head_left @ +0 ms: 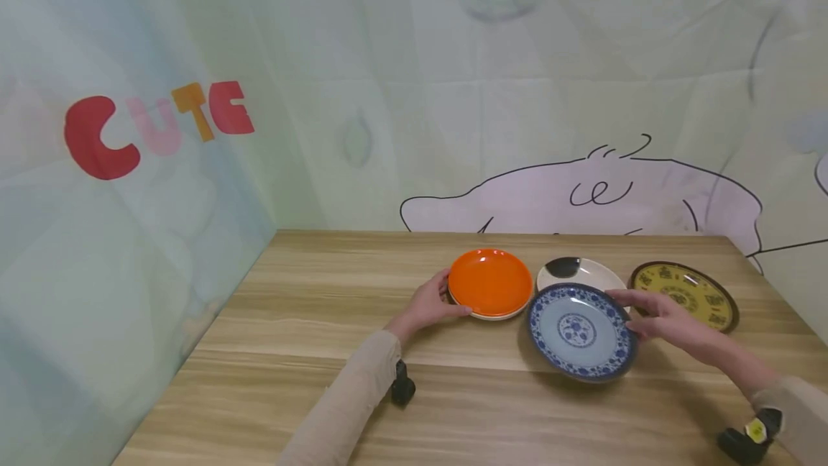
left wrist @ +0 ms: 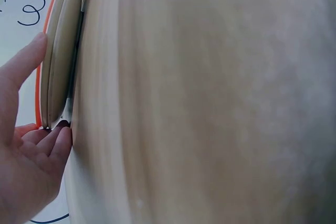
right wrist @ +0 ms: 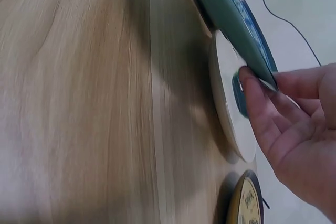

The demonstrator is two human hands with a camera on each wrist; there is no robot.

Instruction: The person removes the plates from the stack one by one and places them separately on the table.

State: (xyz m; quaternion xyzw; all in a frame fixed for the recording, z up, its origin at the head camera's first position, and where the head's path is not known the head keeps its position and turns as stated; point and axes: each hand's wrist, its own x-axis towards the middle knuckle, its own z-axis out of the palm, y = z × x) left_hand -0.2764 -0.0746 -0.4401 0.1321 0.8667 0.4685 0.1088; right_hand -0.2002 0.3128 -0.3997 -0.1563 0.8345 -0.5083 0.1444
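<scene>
An orange plate lies on top of other pale plates, whose edges show in the left wrist view. My left hand grips the left edge of this stack, thumb at the near rim and fingers round the side. With thumb and fingers, my right hand pinches the right rim of a blue-and-white patterned plate. That plate is tilted, raised above the table, and overlaps a white plate with a black patch in the head view. Its underside looks greenish in the right wrist view.
A yellow-brown patterned plate with a dark rim lies at the right, beside my right hand. The wooden table runs back to a printed cloth backdrop.
</scene>
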